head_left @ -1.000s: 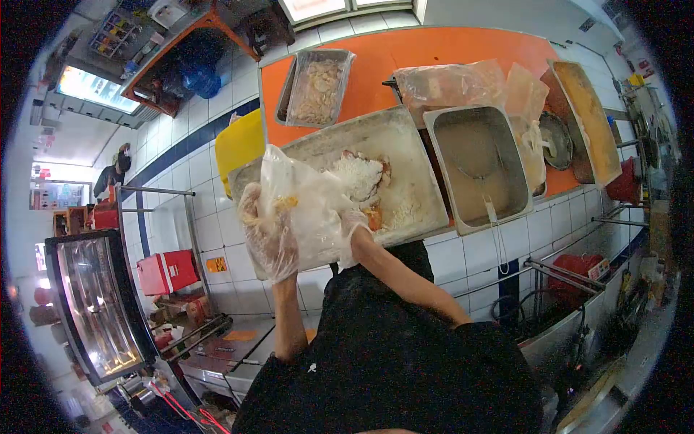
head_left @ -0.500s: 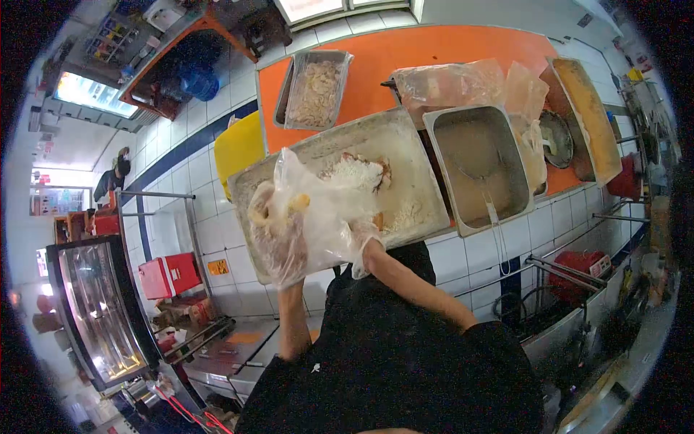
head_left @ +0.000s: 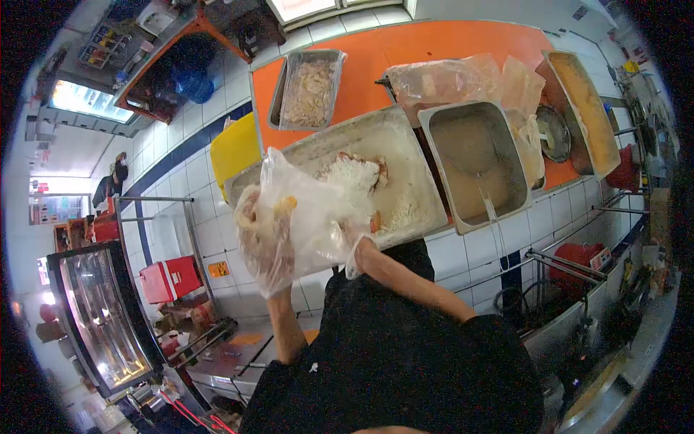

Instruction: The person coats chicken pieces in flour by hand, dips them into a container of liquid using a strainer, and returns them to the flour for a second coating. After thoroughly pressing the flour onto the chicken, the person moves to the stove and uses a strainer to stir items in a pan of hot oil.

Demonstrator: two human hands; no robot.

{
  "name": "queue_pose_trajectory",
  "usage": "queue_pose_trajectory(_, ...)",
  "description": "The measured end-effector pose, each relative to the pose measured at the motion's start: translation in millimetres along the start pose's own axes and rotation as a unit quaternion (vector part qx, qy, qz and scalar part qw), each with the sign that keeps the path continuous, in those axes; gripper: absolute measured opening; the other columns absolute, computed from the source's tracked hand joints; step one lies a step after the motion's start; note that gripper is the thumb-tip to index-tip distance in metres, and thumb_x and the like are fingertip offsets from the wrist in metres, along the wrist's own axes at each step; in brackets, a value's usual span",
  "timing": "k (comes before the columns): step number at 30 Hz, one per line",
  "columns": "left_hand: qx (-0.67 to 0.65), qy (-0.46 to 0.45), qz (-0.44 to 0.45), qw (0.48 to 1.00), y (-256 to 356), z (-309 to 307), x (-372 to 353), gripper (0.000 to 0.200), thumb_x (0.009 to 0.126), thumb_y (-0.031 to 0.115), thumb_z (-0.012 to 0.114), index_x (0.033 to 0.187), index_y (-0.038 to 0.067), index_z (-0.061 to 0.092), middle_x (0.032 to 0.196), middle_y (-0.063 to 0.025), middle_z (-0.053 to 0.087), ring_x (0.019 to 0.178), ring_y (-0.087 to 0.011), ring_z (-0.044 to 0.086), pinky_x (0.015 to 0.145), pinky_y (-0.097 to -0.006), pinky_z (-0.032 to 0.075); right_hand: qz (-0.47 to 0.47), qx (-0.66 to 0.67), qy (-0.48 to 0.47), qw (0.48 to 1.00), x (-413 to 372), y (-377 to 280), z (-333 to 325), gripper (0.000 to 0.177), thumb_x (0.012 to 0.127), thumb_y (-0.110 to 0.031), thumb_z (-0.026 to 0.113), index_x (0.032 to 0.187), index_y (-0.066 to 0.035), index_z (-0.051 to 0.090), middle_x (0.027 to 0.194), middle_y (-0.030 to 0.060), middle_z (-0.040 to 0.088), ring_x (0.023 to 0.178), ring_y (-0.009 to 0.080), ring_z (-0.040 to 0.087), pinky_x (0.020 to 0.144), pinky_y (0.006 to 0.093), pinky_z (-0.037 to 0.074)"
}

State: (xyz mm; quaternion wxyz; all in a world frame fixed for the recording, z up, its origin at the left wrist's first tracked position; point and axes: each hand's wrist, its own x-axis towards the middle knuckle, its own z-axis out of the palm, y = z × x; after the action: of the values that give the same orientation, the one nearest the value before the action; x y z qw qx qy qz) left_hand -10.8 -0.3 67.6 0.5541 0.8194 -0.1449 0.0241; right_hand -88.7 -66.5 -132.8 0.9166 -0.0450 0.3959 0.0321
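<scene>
My left hand (head_left: 279, 253) is covered in clear plastic and curls around a pale, yellowish piece of raw chicken (head_left: 249, 206), held over the left end of a large metal tray (head_left: 242, 172). A loose clear plastic bag (head_left: 307, 210) spreads between my hands and hides parts of the fingers. My right hand (head_left: 354, 237), also under clear plastic, is closed at the bag's right side over the tray's near edge. Beyond it, a heap of white flour (head_left: 352, 172) partly covers reddish-brown pieces in the tray.
Right of the tray stands a deep metal pan (head_left: 470, 137) of cloudy liquid with a wire strainer. Behind are a bagged container of pale pieces (head_left: 312, 90) and a plastic-covered tray (head_left: 448, 83). A long orange-coated pan (head_left: 582, 108) stands at far right on the orange table (head_left: 361, 43).
My left hand has shifted slightly left with the chicken and plastic, toward the tray's near-left edge. My right hand has moved slightly left. The view has shifted a little.
</scene>
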Motion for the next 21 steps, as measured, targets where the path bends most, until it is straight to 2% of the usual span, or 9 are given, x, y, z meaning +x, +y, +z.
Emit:
queue_pose_trajectory(1,0.01,0.001,0.043,0.999,-10,-5,0,0.053,0.076,0.018,0.065,0.115,-0.005,0.038,0.104,-0.0142,0.051,0.092,-0.0191,0.052,0.079,-0.0273,0.042,-0.075,-0.344,0.029,0.935,21,6,-16,0.027,0.083,-0.024,0.044,0.101,-0.009,0.056,0.099,0.0095,0.058,0.084,0.0184,0.056,0.07,0.0317,0.046)
queue_pose_trajectory(2,0.126,0.007,0.063,0.99,-4,-8,3,0.047,0.077,0.019,0.064,0.112,-0.005,0.042,0.105,-0.0149,0.051,0.091,-0.0179,0.052,0.077,-0.0277,0.044,-0.133,-0.644,0.056,0.751,30,15,-28,0.025,0.08,-0.026,0.046,0.094,-0.013,0.061,0.099,0.0108,0.059,0.088,0.0198,0.057,0.074,0.0319,0.046)
queue_pose_trajectory(5,0.244,-0.115,-0.098,0.958,25,-15,22,0.043,0.078,0.022,0.061,0.11,-0.003,0.046,0.106,-0.0143,0.051,0.091,-0.0162,0.052,0.076,-0.0284,0.045,-0.07,-0.489,0.039,0.868,30,10,-20,0.027,0.08,-0.026,0.046,0.097,-0.009,0.058,0.095,0.0101,0.059,0.082,0.0205,0.058,0.071,0.0321,0.047)
queue_pose_trajectory(9,0.305,-0.031,0.058,0.95,6,-29,14,0.041,0.078,0.029,0.059,0.105,-0.001,0.051,0.103,-0.0134,0.053,0.088,-0.0189,0.054,0.074,-0.0302,0.045,0.07,-0.121,0.019,0.99,24,4,-6,0.033,0.081,-0.026,0.046,0.104,-0.003,0.053,0.089,0.0086,0.059,0.07,0.0219,0.059,0.065,0.0324,0.05)
queue_pose_trajectory(10,0.214,-0.032,0.013,0.976,14,-29,17,0.041,0.078,0.031,0.058,0.105,0.001,0.052,0.102,-0.0131,0.054,0.087,-0.0217,0.054,0.075,-0.0317,0.044,0.066,-0.123,0.014,0.99,26,0,2,0.033,0.081,-0.026,0.046,0.104,-0.003,0.053,0.089,0.0086,0.059,0.07,0.0219,0.059,0.065,0.0324,0.05)
queue_pose_trajectory(12,0.124,-0.032,-0.045,0.991,13,-34,17,0.041,0.078,0.033,0.057,0.104,0.002,0.053,0.101,-0.0129,0.054,0.086,-0.0245,0.055,0.075,-0.0332,0.044,-0.024,-0.438,0.109,0.892,19,9,1,0.026,0.08,-0.024,0.05,0.094,-0.005,0.061,0.089,0.0082,0.06,0.077,0.018,0.058,0.065,0.0346,0.048)
queue_pose_trajectory(14,0.402,-0.086,0.171,0.895,4,-44,27,0.038,0.079,0.034,0.056,0.102,0.005,0.055,0.1,-0.0125,0.055,0.085,-0.0259,0.055,0.076,-0.0331,0.044,-0.006,-0.361,0.131,0.923,29,23,-10,0.027,0.08,-0.025,0.05,0.092,-0.004,0.06,0.088,0.0076,0.059,0.076,0.0177,0.057,0.064,0.0342,0.048)
queue_pose_trajectory(19,0.335,-0.048,0.057,0.939,28,-51,19,0.034,0.08,0.032,0.056,0.102,0.006,0.056,0.098,-0.0117,0.056,0.084,-0.023,0.056,0.075,-0.0318,0.044,0.006,-0.199,0.087,0.976,-33,-5,52,0.033,0.079,-0.026,0.052,0.1,0.0,0.055,0.091,0.0108,0.06,0.074,0.0184,0.058,0.061,0.0331,0.048)
queue_pose_trajectory(21,0.293,-0.029,0.058,0.954,29,-49,26,0.034,0.081,0.031,0.056,0.101,0.004,0.056,0.095,-0.0113,0.057,0.082,-0.0212,0.056,0.073,-0.0305,0.045,-0.067,-0.375,0.051,0.923,65,22,-36,0.031,0.079,-0.025,0.052,0.103,-0.004,0.054,0.093,0.0126,0.059,0.076,0.0214,0.057,0.066,0.0339,0.048)
